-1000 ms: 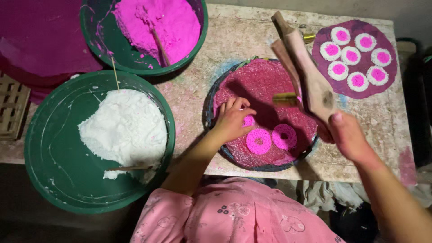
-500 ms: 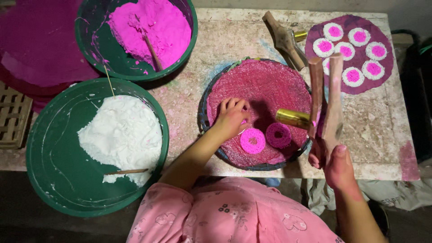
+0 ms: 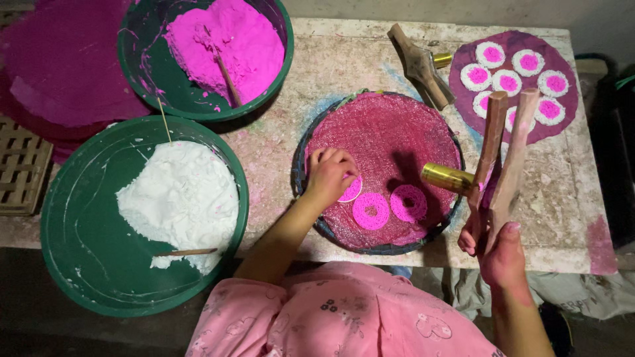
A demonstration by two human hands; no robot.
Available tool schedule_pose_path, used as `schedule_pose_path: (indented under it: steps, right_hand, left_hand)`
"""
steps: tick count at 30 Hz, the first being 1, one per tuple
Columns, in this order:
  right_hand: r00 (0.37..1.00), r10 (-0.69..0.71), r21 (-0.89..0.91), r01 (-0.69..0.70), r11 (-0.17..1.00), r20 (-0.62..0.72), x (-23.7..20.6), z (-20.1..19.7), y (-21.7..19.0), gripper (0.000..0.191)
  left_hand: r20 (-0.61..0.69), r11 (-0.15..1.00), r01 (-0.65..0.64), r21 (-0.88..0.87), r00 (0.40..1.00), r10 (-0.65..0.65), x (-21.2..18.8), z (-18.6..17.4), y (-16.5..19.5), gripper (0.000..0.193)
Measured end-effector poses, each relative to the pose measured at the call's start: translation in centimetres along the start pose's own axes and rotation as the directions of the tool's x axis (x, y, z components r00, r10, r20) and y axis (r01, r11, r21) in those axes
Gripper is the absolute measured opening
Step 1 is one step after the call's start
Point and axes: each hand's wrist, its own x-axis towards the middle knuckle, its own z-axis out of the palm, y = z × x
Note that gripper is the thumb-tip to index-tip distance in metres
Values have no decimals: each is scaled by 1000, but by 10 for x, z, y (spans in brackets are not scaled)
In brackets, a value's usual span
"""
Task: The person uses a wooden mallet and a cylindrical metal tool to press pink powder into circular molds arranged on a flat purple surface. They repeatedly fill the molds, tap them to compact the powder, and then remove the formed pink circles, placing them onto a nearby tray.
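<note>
Stone-pale and pink-dusted, the table (image 3: 278, 152) carries a green basin (image 3: 86, 264) of white powder and a woven tray (image 3: 397, 132). My right hand (image 3: 499, 254) has tilted the wooden press (image 3: 503, 158) further upright since a moment ago, fingers clamped on its handles. My left hand (image 3: 329, 173) stays curled over a pink ring (image 3: 352, 190), mostly hiding it.

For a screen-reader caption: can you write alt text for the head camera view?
Seen from above, a person's left hand touches a pink ring on a round pink mat, while the right hand holds a wooden two-handled press with a brass cylinder. Green basins of white powder and pink powder sit alongside.
</note>
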Motion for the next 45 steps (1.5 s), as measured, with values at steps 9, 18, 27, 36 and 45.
schedule_pose_path:
  steps: [9,18,27,36,45]
  right_hand:
    - [1000,-17,13,17,1000,-9,-2,2,0,89]
    - [1000,12,63,-11,998,-20,5,5,8,86]
    - [1000,22,81,-21,996,-18,4,8,13,87]
    - [976,-141,57,133,989,165,13,24,5,66]
    - [986,-145,113,135,984,79,9,35,10,67]
  left_hand:
    - [38,976,185,-117,983,-182,-19,-30,3,45]
    - [201,973,209,-93,961,-188,-28,-40,10,107]
    - [176,940,273,-205,955,-239,-9,-43,6,105]
    - [145,1000,-4,-15,989,6,56,-59,6,75]
    - [80,992,75,99,993,-83,-49,-41,48,52]
